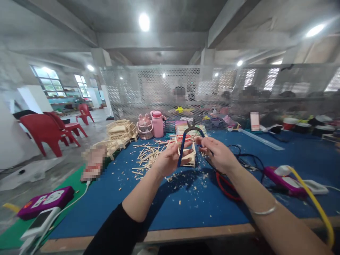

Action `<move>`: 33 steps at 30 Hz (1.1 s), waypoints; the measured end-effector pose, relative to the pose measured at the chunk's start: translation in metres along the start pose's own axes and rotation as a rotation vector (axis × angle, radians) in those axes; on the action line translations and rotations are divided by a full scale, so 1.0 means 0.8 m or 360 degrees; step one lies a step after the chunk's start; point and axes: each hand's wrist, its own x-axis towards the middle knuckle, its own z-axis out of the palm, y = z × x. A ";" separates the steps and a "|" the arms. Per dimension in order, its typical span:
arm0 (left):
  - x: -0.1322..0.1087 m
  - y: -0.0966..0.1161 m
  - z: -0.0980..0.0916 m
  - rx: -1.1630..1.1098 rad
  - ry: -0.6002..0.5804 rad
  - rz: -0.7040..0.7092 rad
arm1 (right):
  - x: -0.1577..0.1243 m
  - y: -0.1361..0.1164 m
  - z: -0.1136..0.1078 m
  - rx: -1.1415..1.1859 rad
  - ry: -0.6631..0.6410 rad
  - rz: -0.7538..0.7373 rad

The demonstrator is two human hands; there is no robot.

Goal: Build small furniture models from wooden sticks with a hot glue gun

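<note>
A pair of blue-handled pliers (181, 150) is held upright over the table, its dark jaws pointing away from me and its handles spread wide. My left hand (168, 159) has the left handle between its thumb and partly stretched fingers. My right hand (220, 154) is closed around the right handle, fingertips pinched near its upper part. Behind and below my hands stands a small frame of wooden sticks (190, 161), partly hidden by the left fingers. Loose wooden sticks (147, 157) lie in a heap left of it, with chips scattered about.
Stacked stick-built pieces (120, 131) stand at the back left, beside a pink bottle (158, 125). Black and red cables (225, 187) run near my right forearm to a purple power strip (285, 180). Another purple power strip (46, 202) lies front left. A perforated metal screen (156, 88) rises behind.
</note>
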 end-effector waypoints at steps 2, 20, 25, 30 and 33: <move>-0.003 -0.006 -0.002 -0.0115 0.0159 0.0029 | 0.012 0.018 0.013 0.0111 0.0048 -0.0001; -0.014 -0.045 0.024 0.0227 0.0139 0.0086 | -0.023 0.034 0.042 0.1053 -0.0508 0.0265; -0.001 -0.039 0.002 0.0326 0.0419 0.0454 | -0.019 0.027 0.034 0.1084 -0.0300 0.0114; 0.001 -0.040 -0.008 0.0250 0.0336 0.0310 | -0.012 0.038 0.024 0.0893 0.0101 0.0076; 0.003 -0.046 -0.005 0.0249 0.0212 0.0139 | -0.008 0.046 0.024 0.0615 0.0211 0.0041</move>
